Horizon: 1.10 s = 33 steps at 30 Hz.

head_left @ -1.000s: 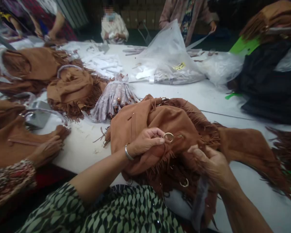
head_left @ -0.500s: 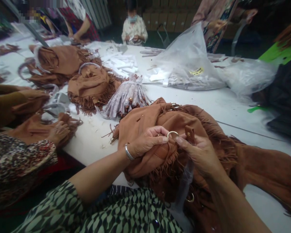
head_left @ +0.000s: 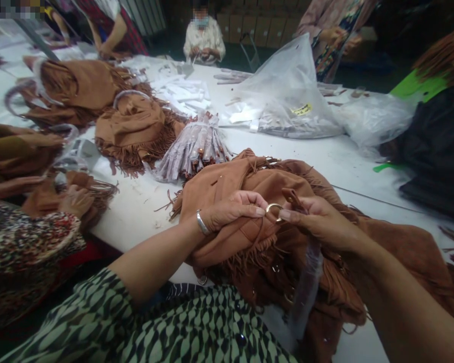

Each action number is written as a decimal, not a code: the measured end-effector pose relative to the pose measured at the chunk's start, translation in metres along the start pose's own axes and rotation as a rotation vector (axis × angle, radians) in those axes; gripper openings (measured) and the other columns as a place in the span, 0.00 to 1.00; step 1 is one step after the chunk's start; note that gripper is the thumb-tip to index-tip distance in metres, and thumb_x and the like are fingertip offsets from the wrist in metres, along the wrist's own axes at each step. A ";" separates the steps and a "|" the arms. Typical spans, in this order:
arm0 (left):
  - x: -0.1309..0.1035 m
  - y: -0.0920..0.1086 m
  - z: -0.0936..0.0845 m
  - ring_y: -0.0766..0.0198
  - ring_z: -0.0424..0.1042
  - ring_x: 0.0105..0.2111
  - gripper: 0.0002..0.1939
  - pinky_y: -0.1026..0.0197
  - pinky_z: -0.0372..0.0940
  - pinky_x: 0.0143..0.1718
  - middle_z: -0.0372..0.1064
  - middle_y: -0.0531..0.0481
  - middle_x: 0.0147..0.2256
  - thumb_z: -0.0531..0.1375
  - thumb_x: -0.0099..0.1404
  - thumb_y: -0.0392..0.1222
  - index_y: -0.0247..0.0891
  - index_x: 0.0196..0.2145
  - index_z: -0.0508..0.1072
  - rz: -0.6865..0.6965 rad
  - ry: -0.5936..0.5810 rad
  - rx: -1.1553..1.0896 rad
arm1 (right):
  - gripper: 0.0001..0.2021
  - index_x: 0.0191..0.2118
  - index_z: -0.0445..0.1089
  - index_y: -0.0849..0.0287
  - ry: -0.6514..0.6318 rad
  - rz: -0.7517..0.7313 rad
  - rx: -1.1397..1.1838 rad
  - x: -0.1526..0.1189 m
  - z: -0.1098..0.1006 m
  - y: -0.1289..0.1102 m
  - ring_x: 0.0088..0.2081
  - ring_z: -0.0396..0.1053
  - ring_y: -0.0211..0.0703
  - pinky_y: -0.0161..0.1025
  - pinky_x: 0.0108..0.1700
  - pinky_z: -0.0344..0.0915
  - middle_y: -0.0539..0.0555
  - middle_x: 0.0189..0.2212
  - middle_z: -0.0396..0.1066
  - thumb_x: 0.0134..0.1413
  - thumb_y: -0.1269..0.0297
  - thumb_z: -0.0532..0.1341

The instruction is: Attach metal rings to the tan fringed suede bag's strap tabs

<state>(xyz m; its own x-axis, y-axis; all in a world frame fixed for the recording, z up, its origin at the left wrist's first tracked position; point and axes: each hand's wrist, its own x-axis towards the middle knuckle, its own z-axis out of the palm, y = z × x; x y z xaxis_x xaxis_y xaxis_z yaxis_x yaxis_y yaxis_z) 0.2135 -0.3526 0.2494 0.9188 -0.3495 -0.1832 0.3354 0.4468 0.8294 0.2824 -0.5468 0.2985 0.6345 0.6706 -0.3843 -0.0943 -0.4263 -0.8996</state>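
A gold-coloured metal ring [head_left: 274, 205] stands between my two hands, above a brown fringed bag [head_left: 208, 186]. My left hand [head_left: 239, 210] pinches the ring's left side between thumb and fingers. On its right side, the thumb and fingers of my right hand [head_left: 306, 217] are closed on it. A brown strap [head_left: 306, 282] in clear plastic wrap also passes through my right hand; its bare end sticks up above the fingers and its wrapped length hangs below. The bag lies slumped on the table, its fringe falling towards me.
A bundle of plastic-wrapped straps [head_left: 196, 146] lies behind the bag. More brown bags [head_left: 130, 123] are piled at the left, near a co-worker's hand [head_left: 75, 201]. A large clear plastic bag [head_left: 287, 91] sits farther back on the white table [head_left: 245, 138].
The ring has turned to show more of its opening. My right hand has shifted right with the strap, whose upper end now tilts left. The whole view has moved slightly.
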 end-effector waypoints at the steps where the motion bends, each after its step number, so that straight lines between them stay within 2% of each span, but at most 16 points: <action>1: 0.000 0.000 -0.002 0.69 0.67 0.32 0.14 0.64 0.59 0.40 0.69 0.50 0.31 0.69 0.50 0.41 0.31 0.32 0.71 -0.021 -0.009 -0.007 | 0.20 0.24 0.68 0.61 -0.027 0.023 0.021 0.001 0.000 0.000 0.24 0.56 0.34 0.32 0.26 0.54 0.49 0.21 0.63 0.39 0.47 0.66; 5: -0.001 0.002 -0.004 0.70 0.66 0.30 0.15 0.66 0.58 0.36 0.68 0.51 0.30 0.69 0.49 0.41 0.30 0.31 0.71 -0.023 -0.011 -0.056 | 0.18 0.23 0.65 0.61 -0.092 0.086 0.096 0.007 -0.004 -0.004 0.19 0.46 0.28 0.31 0.20 0.43 0.45 0.17 0.55 0.40 0.51 0.67; 10: -0.004 0.003 -0.005 0.70 0.67 0.30 0.15 0.65 0.59 0.36 0.68 0.51 0.31 0.68 0.51 0.40 0.31 0.33 0.70 -0.050 -0.029 -0.104 | 0.16 0.23 0.66 0.61 -0.101 0.087 0.230 0.018 -0.003 0.001 0.19 0.51 0.29 0.30 0.20 0.47 0.46 0.18 0.58 0.37 0.55 0.69; 15: -0.002 -0.002 -0.007 0.68 0.67 0.33 0.17 0.65 0.59 0.39 0.68 0.50 0.31 0.70 0.50 0.42 0.31 0.32 0.70 0.074 0.086 -0.055 | 0.15 0.27 0.67 0.60 0.119 0.021 0.303 0.012 0.015 0.016 0.17 0.47 0.27 0.30 0.18 0.42 0.44 0.18 0.57 0.43 0.54 0.67; 19: -0.001 -0.008 -0.005 0.70 0.65 0.31 0.17 0.66 0.59 0.37 0.67 0.51 0.30 0.70 0.50 0.43 0.31 0.32 0.70 0.086 0.124 -0.049 | 0.13 0.29 0.70 0.61 0.352 -0.050 0.315 -0.001 0.041 0.025 0.24 0.58 0.31 0.31 0.25 0.55 0.48 0.24 0.64 0.41 0.58 0.68; 22: -0.001 -0.011 -0.001 0.70 0.65 0.31 0.17 0.66 0.59 0.36 0.66 0.51 0.30 0.69 0.50 0.45 0.32 0.31 0.69 0.091 0.136 -0.048 | 0.12 0.29 0.70 0.60 0.514 -0.062 0.398 -0.004 0.057 0.028 0.25 0.61 0.34 0.33 0.27 0.59 0.50 0.25 0.66 0.41 0.58 0.68; 24: -0.002 -0.010 0.000 0.69 0.65 0.31 0.16 0.66 0.59 0.37 0.66 0.52 0.31 0.68 0.52 0.44 0.33 0.32 0.69 0.092 0.116 0.024 | 0.11 0.29 0.69 0.59 0.563 -0.070 0.446 -0.004 0.061 0.030 0.24 0.61 0.34 0.33 0.26 0.59 0.49 0.24 0.66 0.43 0.59 0.67; 26: -0.002 -0.009 0.001 0.69 0.65 0.33 0.15 0.66 0.59 0.38 0.67 0.52 0.32 0.68 0.51 0.42 0.33 0.34 0.70 0.100 0.066 0.178 | 0.09 0.28 0.69 0.59 0.540 -0.078 0.412 -0.002 0.057 0.030 0.24 0.61 0.35 0.33 0.26 0.59 0.49 0.23 0.66 0.44 0.59 0.66; 28: -0.001 -0.007 -0.001 0.66 0.66 0.36 0.16 0.65 0.59 0.42 0.68 0.51 0.34 0.68 0.50 0.39 0.33 0.36 0.71 0.107 0.001 0.323 | 0.10 0.27 0.69 0.60 0.444 -0.097 0.275 0.000 0.043 0.027 0.25 0.63 0.36 0.34 0.28 0.59 0.50 0.23 0.67 0.46 0.58 0.65; 30: 0.001 -0.004 -0.003 0.64 0.67 0.38 0.15 0.63 0.60 0.44 0.70 0.50 0.36 0.67 0.51 0.38 0.32 0.37 0.73 0.085 -0.072 0.386 | 0.11 0.27 0.70 0.60 0.266 -0.128 0.070 0.004 0.024 0.020 0.26 0.63 0.37 0.34 0.28 0.59 0.50 0.24 0.68 0.46 0.56 0.64; 33: 0.004 -0.002 -0.005 0.63 0.69 0.37 0.16 0.62 0.62 0.44 0.72 0.49 0.36 0.66 0.52 0.39 0.32 0.39 0.75 0.015 -0.175 0.410 | 0.15 0.24 0.69 0.60 -0.050 -0.168 -0.246 0.014 -0.004 0.002 0.23 0.58 0.34 0.33 0.24 0.54 0.49 0.20 0.64 0.45 0.51 0.64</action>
<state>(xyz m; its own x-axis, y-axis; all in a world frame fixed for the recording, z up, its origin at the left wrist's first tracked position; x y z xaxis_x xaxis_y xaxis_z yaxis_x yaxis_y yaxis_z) 0.2178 -0.3507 0.2445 0.8621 -0.4954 -0.1069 0.1797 0.1015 0.9785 0.2941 -0.5403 0.2922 0.5865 0.7705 -0.2496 0.2013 -0.4372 -0.8765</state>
